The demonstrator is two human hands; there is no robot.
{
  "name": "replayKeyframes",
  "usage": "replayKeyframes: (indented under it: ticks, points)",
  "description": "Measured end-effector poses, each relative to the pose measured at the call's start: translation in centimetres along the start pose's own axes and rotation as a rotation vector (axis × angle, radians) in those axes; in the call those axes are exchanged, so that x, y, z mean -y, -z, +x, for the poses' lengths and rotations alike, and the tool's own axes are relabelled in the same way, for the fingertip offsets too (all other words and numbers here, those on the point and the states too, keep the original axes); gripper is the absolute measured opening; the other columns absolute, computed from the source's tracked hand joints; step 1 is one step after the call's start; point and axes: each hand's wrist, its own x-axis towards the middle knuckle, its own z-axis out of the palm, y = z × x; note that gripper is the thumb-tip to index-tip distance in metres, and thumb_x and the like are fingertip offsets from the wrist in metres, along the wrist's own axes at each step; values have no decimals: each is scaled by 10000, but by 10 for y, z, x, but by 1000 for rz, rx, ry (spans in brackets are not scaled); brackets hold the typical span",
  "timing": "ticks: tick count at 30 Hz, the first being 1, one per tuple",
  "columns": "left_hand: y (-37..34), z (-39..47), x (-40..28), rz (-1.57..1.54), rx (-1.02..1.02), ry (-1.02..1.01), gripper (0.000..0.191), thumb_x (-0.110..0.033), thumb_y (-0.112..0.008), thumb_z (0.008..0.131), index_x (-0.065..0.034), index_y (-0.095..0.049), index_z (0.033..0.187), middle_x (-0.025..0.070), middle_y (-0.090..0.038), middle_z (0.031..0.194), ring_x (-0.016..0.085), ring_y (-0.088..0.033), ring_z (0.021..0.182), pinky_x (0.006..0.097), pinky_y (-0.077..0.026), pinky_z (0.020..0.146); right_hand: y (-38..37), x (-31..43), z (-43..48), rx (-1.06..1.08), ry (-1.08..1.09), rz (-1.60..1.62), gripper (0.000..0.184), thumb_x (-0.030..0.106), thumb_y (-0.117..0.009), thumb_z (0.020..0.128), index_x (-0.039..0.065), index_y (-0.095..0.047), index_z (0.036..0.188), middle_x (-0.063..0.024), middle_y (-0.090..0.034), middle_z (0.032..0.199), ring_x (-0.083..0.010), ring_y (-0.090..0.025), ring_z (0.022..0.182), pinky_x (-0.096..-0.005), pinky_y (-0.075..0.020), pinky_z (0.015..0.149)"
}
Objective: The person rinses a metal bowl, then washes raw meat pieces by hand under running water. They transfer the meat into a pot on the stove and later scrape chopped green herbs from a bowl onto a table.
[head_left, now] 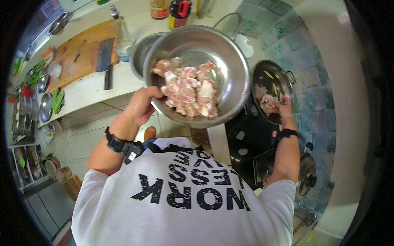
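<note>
My left hand [140, 106] grips the rim of a large stainless steel bowl [229, 61], its thumb over the edge. Chunks of raw, bony meat [190, 90] lie in the bowl, towards its left and near side. To the right, my right hand [284, 109] is inside a dark wok [277, 69] with its fingers at some pale meat pieces [267, 103]; whether they are gripped is hard to tell. Green slices [268, 74] lie in the wok beside the meat. Part of the wok's left side is hidden behind the bowl.
A cleaver [105, 55] rests on a wooden cutting board [80, 43] at the left. Behind the large bowl stand another metal bowl [138, 53], a clear bottle [124, 46] and jars [159, 9]. A black stovetop [243, 138] and a lidded pan [306, 175] are at the right.
</note>
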Motion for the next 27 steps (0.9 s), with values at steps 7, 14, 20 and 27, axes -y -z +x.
replayKeyframes:
  ticks: [7, 14, 20, 27]
  points:
    - [-2, 6, -8, 13, 70, 47, 318, -48, -540, 757, 50, -537, 1059, 93, -620, 909, 169, -640, 751, 282, -572, 627, -35, 138, -124, 115, 686, -85, 480, 16, -667, 811, 35, -519, 1267, -93, -563, 1216, -169, -582, 1008, -315, -494, 825]
    - [-7, 11, -20, 50, 219, 32, 335, -59, -543, 758, 28, -570, 1080, 106, -646, 943, 190, -654, 774, 316, -572, 638, -146, 217, -280, 545, 1020, -586, 872, 285, -816, 643, 137, -391, 1389, -196, -395, 1386, -388, -419, 1268, -441, -393, 1028]
    - [-18, 13, -31, 173, 346, 24, 772, -10, -516, 718, -148, -239, 1425, 84, -527, 1074, 141, -593, 809, 270, -551, 520, -186, 223, -279, 426, 1071, -722, 792, 280, -790, 638, 117, -440, 1330, -192, -427, 1293, -433, -475, 1154, -461, -418, 984]
    - [-21, 7, -31, 218, 383, 66, 830, -18, -512, 715, -163, -184, 1463, 104, -528, 1112, 169, -611, 856, 284, -550, 521, -176, 222, -260, 514, 1046, -561, 500, 134, -723, 673, 76, -547, 1137, -116, -521, 1025, -291, -590, 884, -357, -495, 754]
